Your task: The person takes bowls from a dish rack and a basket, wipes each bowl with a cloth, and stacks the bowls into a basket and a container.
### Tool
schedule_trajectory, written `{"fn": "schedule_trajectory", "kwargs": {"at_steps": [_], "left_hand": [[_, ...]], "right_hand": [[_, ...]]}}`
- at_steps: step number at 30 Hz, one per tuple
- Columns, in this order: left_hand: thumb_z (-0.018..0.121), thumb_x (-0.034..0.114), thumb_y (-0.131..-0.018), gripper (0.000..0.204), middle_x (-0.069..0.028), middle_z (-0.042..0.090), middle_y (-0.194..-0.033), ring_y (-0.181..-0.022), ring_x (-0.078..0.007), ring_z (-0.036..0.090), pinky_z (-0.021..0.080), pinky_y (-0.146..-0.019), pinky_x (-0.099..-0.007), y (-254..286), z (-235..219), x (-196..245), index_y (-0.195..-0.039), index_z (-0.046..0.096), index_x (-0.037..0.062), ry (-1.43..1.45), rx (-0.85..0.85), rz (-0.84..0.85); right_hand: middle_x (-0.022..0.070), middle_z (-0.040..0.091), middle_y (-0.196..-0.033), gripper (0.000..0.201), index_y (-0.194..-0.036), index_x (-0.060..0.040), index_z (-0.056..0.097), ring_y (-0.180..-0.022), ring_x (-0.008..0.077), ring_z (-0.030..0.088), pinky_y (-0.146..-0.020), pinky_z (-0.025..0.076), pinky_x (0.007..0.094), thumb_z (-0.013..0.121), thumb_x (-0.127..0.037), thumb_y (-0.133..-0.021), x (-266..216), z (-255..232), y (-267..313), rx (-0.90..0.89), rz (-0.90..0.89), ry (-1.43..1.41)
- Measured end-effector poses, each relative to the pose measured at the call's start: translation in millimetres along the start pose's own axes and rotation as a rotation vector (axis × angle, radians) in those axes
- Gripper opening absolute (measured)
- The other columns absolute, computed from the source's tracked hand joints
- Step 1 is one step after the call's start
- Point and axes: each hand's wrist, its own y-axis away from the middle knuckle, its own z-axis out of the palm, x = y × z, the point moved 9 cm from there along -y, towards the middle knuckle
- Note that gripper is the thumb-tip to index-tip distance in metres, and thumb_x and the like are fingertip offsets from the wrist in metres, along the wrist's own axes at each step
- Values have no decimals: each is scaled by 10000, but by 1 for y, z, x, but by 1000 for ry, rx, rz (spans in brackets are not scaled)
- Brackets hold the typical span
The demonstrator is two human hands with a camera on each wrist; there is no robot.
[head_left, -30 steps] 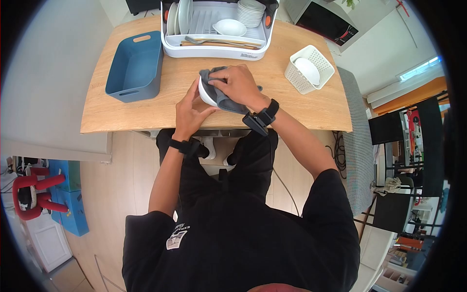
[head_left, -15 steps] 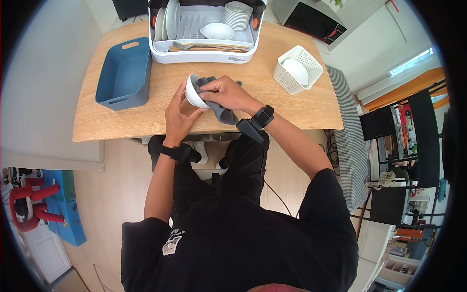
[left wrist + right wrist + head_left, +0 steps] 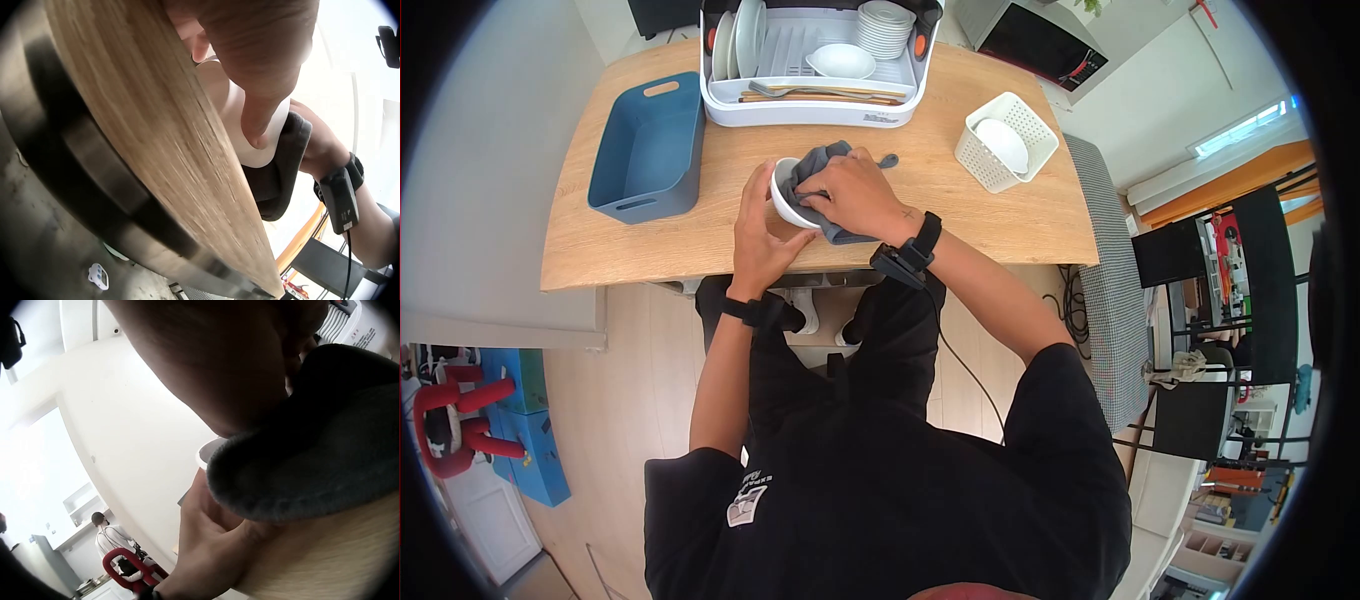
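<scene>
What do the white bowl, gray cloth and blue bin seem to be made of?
The white bowl looks like smooth glazed ceramic, being evenly white, though plastic is possible. The gray cloth seems a soft, matte fabric, perhaps microfiber: it folds, and its edge looks fuzzy up close. The blue bin is probably matte molded plastic, given its uniform color and rounded corners.

We are in what looks like a kitchen. We see a dish rack [image 3: 800,113], white plates [image 3: 750,40] and a microwave [image 3: 1035,45].
</scene>
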Motion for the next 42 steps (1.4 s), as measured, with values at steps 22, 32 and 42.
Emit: {"fn": "schedule_trajectory", "kwargs": {"at_steps": [22, 32, 42], "left_hand": [[849, 422, -786, 813, -210, 639, -1297, -1217, -316, 613, 465, -1044, -406, 7, 9, -15, -1398, 553, -25, 180, -129, -36], [656, 484, -972, 718, -123, 623, -1249, -1118, -216, 581, 454, -980, -350, 12, -3, -39, -1419, 487, -53, 393, 20, -183], [507, 427, -1037, 744, -173, 264, -1628, -1450, -289, 345, 272, -1184, -387, 1, -3, -26, -1562, 265, -41, 408, 47, -160]], "right_hand": [[49, 757, -955, 341, -1272, 30, 669, -765, 40, 606, -664, 506, 213, 684, -145, -979, 54, -3, 22, 286, 496, -859], [167, 756, -908, 287, -1171, 30, 703, -748, 91, 644, -681, 521, 281, 691, -152, -951, 38, 20, 14, 197, 396, -595], [205, 748, -915, 274, -1095, 48, 714, -724, 193, 687, -683, 521, 319, 721, -155, -912, 20, 38, 16, 17, 420, -555]]}}
